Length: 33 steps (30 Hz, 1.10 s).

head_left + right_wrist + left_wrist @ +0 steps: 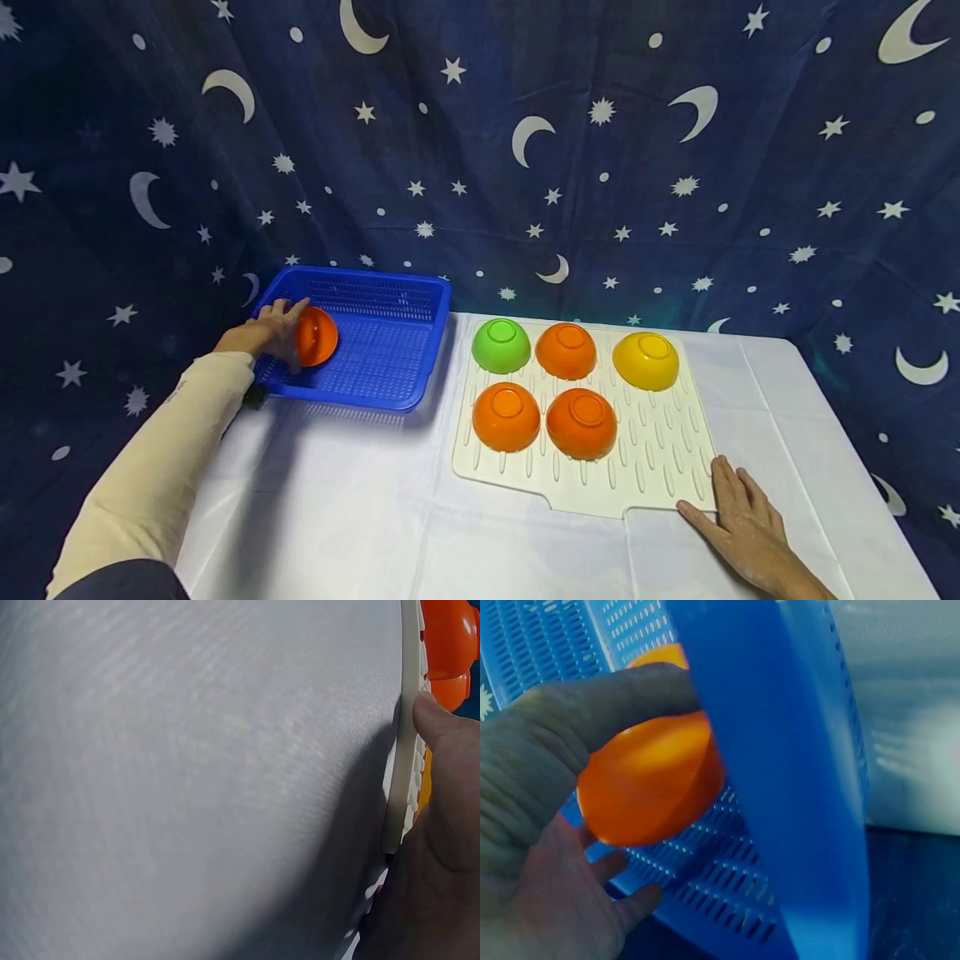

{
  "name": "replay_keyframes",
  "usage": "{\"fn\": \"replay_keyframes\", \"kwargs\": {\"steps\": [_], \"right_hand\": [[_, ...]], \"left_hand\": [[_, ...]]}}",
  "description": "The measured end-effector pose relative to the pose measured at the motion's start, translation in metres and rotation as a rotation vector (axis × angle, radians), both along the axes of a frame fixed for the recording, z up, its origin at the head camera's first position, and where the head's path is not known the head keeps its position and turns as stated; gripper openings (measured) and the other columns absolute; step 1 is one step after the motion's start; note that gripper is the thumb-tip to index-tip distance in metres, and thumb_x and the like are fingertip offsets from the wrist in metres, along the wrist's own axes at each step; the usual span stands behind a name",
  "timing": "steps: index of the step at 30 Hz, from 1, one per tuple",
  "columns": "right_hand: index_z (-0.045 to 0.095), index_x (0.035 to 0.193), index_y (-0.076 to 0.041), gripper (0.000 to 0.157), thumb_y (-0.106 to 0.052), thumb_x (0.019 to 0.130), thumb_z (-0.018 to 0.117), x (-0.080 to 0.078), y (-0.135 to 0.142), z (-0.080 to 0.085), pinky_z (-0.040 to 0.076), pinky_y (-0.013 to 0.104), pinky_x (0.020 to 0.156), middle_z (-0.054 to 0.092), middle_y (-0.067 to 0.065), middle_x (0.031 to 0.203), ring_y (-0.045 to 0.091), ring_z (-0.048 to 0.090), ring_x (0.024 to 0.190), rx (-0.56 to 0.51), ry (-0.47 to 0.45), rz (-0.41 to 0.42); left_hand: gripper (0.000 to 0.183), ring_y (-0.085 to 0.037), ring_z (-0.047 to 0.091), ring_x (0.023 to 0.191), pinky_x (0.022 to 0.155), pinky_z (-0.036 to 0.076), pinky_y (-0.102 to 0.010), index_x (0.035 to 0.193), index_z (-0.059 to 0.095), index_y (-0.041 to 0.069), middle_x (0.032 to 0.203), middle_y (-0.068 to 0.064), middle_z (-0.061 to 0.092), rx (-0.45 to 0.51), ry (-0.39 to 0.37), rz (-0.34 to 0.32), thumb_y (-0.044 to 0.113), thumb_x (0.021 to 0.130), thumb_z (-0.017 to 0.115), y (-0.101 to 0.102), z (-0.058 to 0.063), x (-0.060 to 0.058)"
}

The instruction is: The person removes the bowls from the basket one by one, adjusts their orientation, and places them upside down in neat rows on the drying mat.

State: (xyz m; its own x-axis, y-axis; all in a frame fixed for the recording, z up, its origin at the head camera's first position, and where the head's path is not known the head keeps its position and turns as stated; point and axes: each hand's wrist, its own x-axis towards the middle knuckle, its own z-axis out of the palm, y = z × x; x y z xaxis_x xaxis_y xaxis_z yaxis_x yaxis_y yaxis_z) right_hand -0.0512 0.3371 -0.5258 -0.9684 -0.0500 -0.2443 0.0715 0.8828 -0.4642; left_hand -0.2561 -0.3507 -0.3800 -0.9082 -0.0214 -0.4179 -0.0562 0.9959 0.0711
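Note:
My left hand (276,332) reaches into the left end of a blue plastic basket (429,367) and grips an orange bowl (322,337). In the left wrist view, the thumb lies across the bowl (649,787), with other fingers below it; the basket wall hides part of both. My right hand (750,533) rests at the near right corner of a white ridged drainboard (652,458), fingers extended, thumb touching its edge. Upside down on the board sit a green bowl (501,346), a yellow bowl (645,361) and several orange bowls (582,423).
A white cloth (360,508) covers the table beneath the basket and drainboard. Behind the table hangs a dark blue curtain (480,150) with moons and stars, close to the basket's back rim. The table's right edge slants toward the near right.

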Motion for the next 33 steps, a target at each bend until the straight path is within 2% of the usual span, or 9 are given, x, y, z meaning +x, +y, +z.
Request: {"fn": "replay_keyframes", "kwargs": {"steps": [2,6,11,14,18,22,27,33], "right_hand": [[-0.008,0.153,0.014,0.109,-0.063,0.100,0.048,0.000,0.000,0.000,-0.009,0.077,0.101,-0.006,0.040,0.158,0.061,-0.013,0.140,-0.004,0.004,0.001],[-0.008,0.153,0.014,0.110,-0.063,0.099,0.048,0.001,0.000,-0.001,-0.009,0.077,0.101,-0.007,0.040,0.157,0.060,-0.015,0.140,-0.012,-0.006,-0.003],[-0.008,0.153,0.014,0.111,-0.064,0.099,0.048,0.002,0.000,-0.001,-0.010,0.077,0.101,-0.007,0.040,0.157,0.060,-0.014,0.140,-0.007,-0.006,-0.007],[-0.008,0.154,0.014,0.111,-0.064,0.099,0.048,0.001,0.000,0.000,-0.010,0.077,0.101,-0.006,0.040,0.157,0.060,-0.014,0.140,-0.002,-0.006,-0.005],[-0.008,0.154,0.014,0.110,-0.064,0.099,0.048,0.001,0.001,0.000,-0.010,0.077,0.101,-0.007,0.040,0.157,0.061,-0.014,0.140,0.001,-0.008,-0.004],[-0.008,0.154,0.013,0.109,-0.063,0.100,0.048,0.001,0.002,0.000,-0.009,0.078,0.101,-0.007,0.040,0.157,0.060,-0.015,0.140,0.000,0.001,-0.001],[-0.008,0.154,0.012,0.107,-0.062,0.100,0.048,0.002,0.002,0.000,-0.007,0.077,0.101,-0.007,0.038,0.159,0.059,-0.015,0.141,-0.005,0.009,0.003],[-0.007,0.154,0.013,0.107,-0.061,0.100,0.048,0.000,0.002,0.000,-0.007,0.078,0.101,-0.006,0.039,0.158,0.060,-0.014,0.141,-0.013,0.003,0.006]], "left_hand": [[0.130,-0.063,0.018,0.136,0.107,0.025,-0.073,0.156,0.002,-0.003,0.150,-0.042,0.008,0.019,0.007,-0.024,0.020,0.067,0.094,0.001,-0.003,-0.001],[0.133,-0.064,0.016,0.136,0.107,0.022,-0.075,0.156,-0.002,-0.001,0.152,-0.040,0.006,0.071,0.022,-0.015,0.015,0.066,0.095,0.002,-0.007,-0.003],[0.129,-0.063,0.021,0.134,0.102,0.028,-0.076,0.158,0.001,-0.001,0.150,-0.039,0.008,0.032,0.036,-0.003,0.012,0.069,0.093,0.003,-0.012,-0.001],[0.125,-0.063,0.025,0.131,0.101,0.030,-0.076,0.157,0.004,-0.006,0.149,-0.042,0.008,-0.023,0.027,0.001,0.021,0.072,0.091,0.006,-0.014,0.001],[0.124,-0.064,0.032,0.128,0.102,0.033,-0.073,0.152,0.010,-0.016,0.145,-0.046,0.013,-0.082,0.023,-0.022,0.041,0.075,0.088,0.009,-0.016,0.004],[0.125,-0.064,0.034,0.128,0.104,0.032,-0.070,0.149,0.013,-0.021,0.145,-0.048,0.017,-0.096,0.029,-0.028,0.052,0.077,0.085,0.011,-0.017,0.005],[0.131,-0.064,0.028,0.134,0.107,0.030,-0.069,0.147,0.010,-0.023,0.148,-0.049,0.016,-0.097,0.016,-0.027,0.060,0.077,0.082,0.010,-0.019,0.006],[0.129,-0.059,0.047,0.119,0.100,0.041,-0.066,0.144,0.024,-0.021,0.136,-0.044,0.037,-0.097,0.075,-0.031,0.071,0.072,0.078,0.010,-0.019,0.010]]}}
